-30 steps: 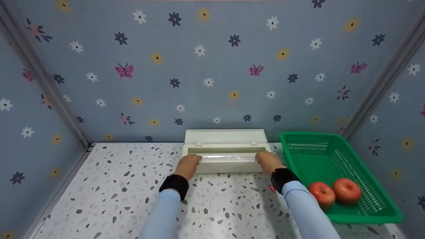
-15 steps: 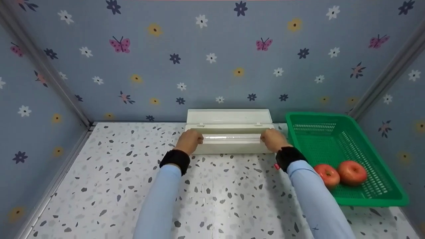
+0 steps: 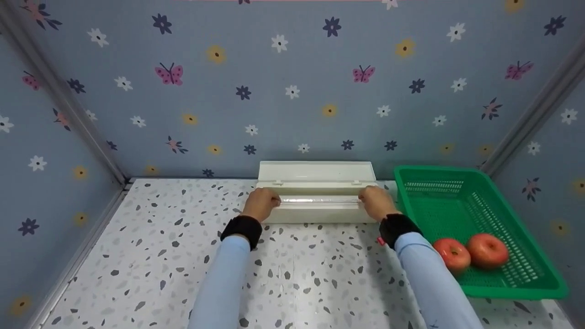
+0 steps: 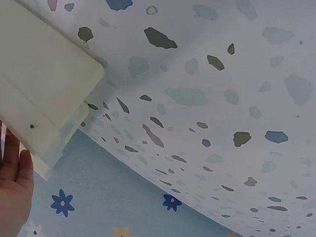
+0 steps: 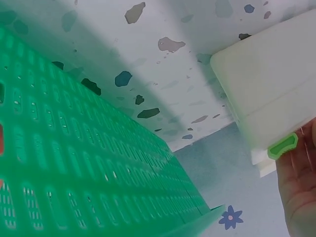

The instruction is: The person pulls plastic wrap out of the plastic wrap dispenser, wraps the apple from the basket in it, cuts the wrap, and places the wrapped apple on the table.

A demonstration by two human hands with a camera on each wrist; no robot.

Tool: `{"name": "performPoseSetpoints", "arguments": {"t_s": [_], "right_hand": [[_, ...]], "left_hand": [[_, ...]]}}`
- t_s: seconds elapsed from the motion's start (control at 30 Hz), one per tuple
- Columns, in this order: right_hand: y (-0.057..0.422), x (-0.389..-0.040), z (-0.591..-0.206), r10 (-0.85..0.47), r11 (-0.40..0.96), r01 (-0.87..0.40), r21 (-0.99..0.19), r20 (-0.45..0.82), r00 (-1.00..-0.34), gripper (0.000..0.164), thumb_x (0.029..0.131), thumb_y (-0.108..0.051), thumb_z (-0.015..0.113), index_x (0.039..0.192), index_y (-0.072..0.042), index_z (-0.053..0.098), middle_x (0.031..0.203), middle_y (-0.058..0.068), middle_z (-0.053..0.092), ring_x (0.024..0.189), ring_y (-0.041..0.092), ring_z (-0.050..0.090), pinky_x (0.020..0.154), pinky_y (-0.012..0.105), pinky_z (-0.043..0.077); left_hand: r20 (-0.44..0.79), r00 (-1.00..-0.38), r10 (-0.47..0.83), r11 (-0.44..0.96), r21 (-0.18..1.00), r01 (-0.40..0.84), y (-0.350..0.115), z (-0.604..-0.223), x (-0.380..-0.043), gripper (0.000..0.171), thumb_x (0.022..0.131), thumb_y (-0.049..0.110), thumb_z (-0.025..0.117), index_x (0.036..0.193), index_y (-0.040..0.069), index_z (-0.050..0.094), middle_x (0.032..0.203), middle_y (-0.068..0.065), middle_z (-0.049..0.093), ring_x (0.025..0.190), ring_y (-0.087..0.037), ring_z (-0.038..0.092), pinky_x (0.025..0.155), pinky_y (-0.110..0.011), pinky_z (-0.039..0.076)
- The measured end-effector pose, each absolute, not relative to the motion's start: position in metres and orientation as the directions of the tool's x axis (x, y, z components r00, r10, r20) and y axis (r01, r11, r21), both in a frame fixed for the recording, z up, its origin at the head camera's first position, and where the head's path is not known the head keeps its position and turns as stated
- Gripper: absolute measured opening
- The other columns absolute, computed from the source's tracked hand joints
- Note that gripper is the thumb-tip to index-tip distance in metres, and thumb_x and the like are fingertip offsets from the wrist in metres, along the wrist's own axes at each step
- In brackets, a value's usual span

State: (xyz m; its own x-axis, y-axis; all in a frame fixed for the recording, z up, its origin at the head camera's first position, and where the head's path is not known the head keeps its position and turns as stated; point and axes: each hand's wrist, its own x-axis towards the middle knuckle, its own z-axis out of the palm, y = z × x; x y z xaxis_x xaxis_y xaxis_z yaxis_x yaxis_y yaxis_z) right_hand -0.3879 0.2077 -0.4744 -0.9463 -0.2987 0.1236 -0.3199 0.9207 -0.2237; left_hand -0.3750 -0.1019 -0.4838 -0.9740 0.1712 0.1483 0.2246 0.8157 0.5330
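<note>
A long white box (image 3: 320, 216), a cling film dispenser by its look, stands against the back wall with its lid (image 3: 316, 172) raised. A clear, shiny roll of cling film (image 3: 320, 200) lies along its opening. My left hand (image 3: 260, 204) has curled fingers at the roll's left end, my right hand (image 3: 377, 204) likewise at the right end; both seem to grip the roll. The exact fingertip contact is hidden. In the right wrist view a small green cutter-like piece (image 5: 283, 146) sits on the box edge by the fingers of my right hand (image 5: 301, 192).
A green plastic basket (image 3: 512, 292) stands close to the right of the box. Inside it are two red apples, a left one (image 3: 452, 255) and a right one (image 3: 488, 251). The speckled tabletop (image 3: 155, 242) meets flower-patterned walls (image 3: 292, 68) at the back and sides.
The head view tilts down, then slightly back up, shifting the whole scene. Both hands stay at the ends of the cling film roll, with little visible motion relative to the box.
</note>
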Motion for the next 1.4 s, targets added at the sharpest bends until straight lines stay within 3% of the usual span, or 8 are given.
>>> {"name": "performPoseSetpoints", "arguments": {"t_s": [0.17,0.37,0.6,0.87,1.07,1.4], "right_hand": [[0.205,-0.388,-0.476,-0.312,0.921,-0.341,-0.189,0.169,-0.935,0.024,0.080,0.014,0.054,0.097,0.004,0.067,0.094,0.020,0.064,0.086,0.035,0.062,0.077,0.043,0.052],[0.204,-0.391,-0.475,-0.306,0.925,-0.335,-0.181,0.171,-0.937,0.024,0.080,0.013,0.052,0.093,0.003,0.069,0.091,0.020,0.063,0.086,0.036,0.061,0.077,0.043,0.052],[0.203,-0.397,-0.473,-0.273,0.919,-0.324,-0.225,0.231,-0.934,0.020,0.080,0.013,0.052,0.090,0.005,0.068,0.090,0.020,0.061,0.084,0.036,0.059,0.075,0.044,0.051],[0.205,-0.402,-0.474,-0.305,0.928,-0.356,-0.113,0.323,-0.896,0.012,0.077,0.011,0.058,0.069,0.003,0.062,0.070,0.017,0.059,0.066,0.033,0.058,0.059,0.041,0.049],[0.208,-0.404,-0.467,-0.238,0.933,-0.299,-0.201,0.277,-0.931,0.024,0.077,0.010,0.054,0.057,-0.003,0.050,0.057,0.008,0.051,0.053,0.020,0.045,0.047,0.029,0.033],[0.211,-0.404,-0.454,-0.215,0.933,-0.280,-0.224,0.278,-0.936,0.015,0.081,0.005,0.057,0.068,0.001,0.063,0.069,0.016,0.065,0.064,0.032,0.061,0.056,0.041,0.049]], "left_hand": [[0.227,-0.953,0.201,0.817,0.498,0.291,-0.102,-0.489,-0.374,0.010,0.084,0.007,0.063,0.088,0.004,0.071,0.087,-0.010,0.068,0.084,-0.025,0.063,0.077,-0.035,0.052],[0.391,-0.873,0.292,0.846,0.321,0.426,-0.101,-0.498,-0.378,0.011,0.083,-0.003,0.060,0.090,0.002,0.067,0.085,-0.011,0.061,0.082,-0.026,0.059,0.072,-0.033,0.051],[0.444,-0.849,0.287,0.850,0.291,0.440,-0.103,-0.496,-0.381,0.018,0.078,-0.010,0.061,0.091,0.001,0.065,0.088,-0.012,0.058,0.082,-0.026,0.058,0.072,-0.032,0.051],[0.486,-0.840,0.241,0.883,0.249,0.397,-0.101,-0.494,-0.384,0.014,0.077,-0.006,0.059,0.083,0.005,0.068,0.078,-0.009,0.058,0.075,-0.024,0.056,0.066,-0.031,0.048],[0.518,-0.820,0.243,0.894,0.208,0.396,-0.101,-0.492,-0.386,0.016,0.076,-0.007,0.060,0.085,0.004,0.068,0.079,-0.008,0.057,0.075,-0.024,0.056,0.066,-0.030,0.049],[0.566,-0.783,0.257,0.870,0.217,0.443,-0.104,-0.483,-0.389,0.018,0.077,-0.010,0.058,0.084,0.004,0.066,0.078,-0.009,0.055,0.075,-0.024,0.056,0.067,-0.030,0.049]]}}
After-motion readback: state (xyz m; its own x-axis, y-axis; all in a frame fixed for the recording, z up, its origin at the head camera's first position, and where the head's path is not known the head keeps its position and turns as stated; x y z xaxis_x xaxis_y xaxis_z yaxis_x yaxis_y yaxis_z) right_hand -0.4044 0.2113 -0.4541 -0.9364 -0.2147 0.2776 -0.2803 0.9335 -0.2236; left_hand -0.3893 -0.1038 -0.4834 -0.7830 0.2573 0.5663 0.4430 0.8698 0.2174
